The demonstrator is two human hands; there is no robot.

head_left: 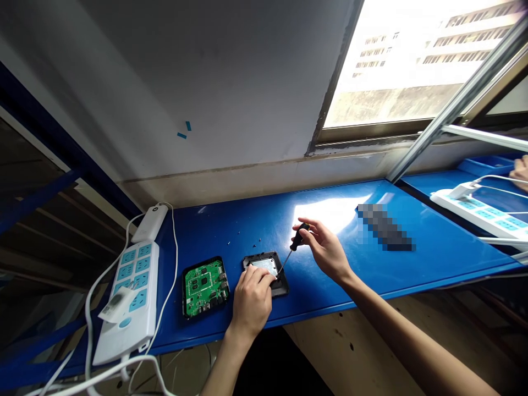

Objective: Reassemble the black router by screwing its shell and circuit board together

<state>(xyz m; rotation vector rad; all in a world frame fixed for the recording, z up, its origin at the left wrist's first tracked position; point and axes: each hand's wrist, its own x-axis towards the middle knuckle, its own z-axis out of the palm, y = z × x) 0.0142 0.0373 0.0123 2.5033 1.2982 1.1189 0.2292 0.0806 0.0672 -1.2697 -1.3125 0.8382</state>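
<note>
My left hand (252,300) rests with curled fingers on the near edge of a small black device cover (266,271) that has a silver plate inside, holding it down on the blue table (313,286). My right hand (324,247) pinches the black handle of a small screwdriver (292,250), whose tip points down into the cover's right side. Left of the cover lies the other black half of the case with a green circuit board (205,286) in it.
A white power strip with blue sockets (128,302) and white cables lies at the table's left end, with a white adapter (149,223) behind it. Tiny screws (243,240) lie behind the cover. Another power strip (480,212) and another person's hand (520,171) are at far right.
</note>
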